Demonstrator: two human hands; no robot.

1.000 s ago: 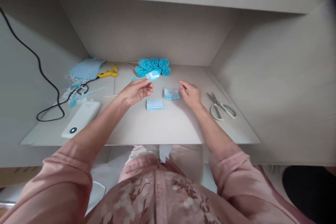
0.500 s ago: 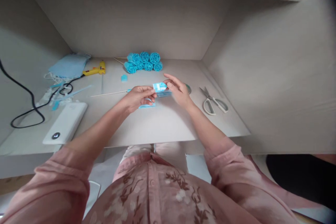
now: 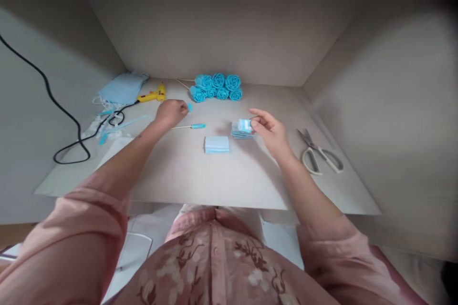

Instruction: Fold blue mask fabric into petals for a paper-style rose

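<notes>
My right hand (image 3: 270, 134) pinches a small blue piece of mask fabric (image 3: 244, 126) with a white strip on it, just over a stack of folded blue fabric pieces (image 3: 243, 136). Far to the left, my left hand (image 3: 171, 112) has its fingers curled together against a small blue scrap (image 3: 189, 107). Whether anything sits between those fingertips is hidden. Below that hand lies a thin stick with a blue-wrapped tip (image 3: 198, 126). A flat pleated blue piece (image 3: 217, 145) rests in the middle of the table.
Blue fabric roses (image 3: 218, 86) on sticks lie at the back. A yellow glue gun (image 3: 153, 94), its black cable (image 3: 79, 128) and blue face masks (image 3: 123, 87) are at left. Scissors (image 3: 317, 151) lie at right. My left forearm partly covers a white block (image 3: 113, 148).
My left hand has let go of the blue fabric piece and moved left to the scrap. My right hand keeps the piece, now over the stack. The view has shifted left.
</notes>
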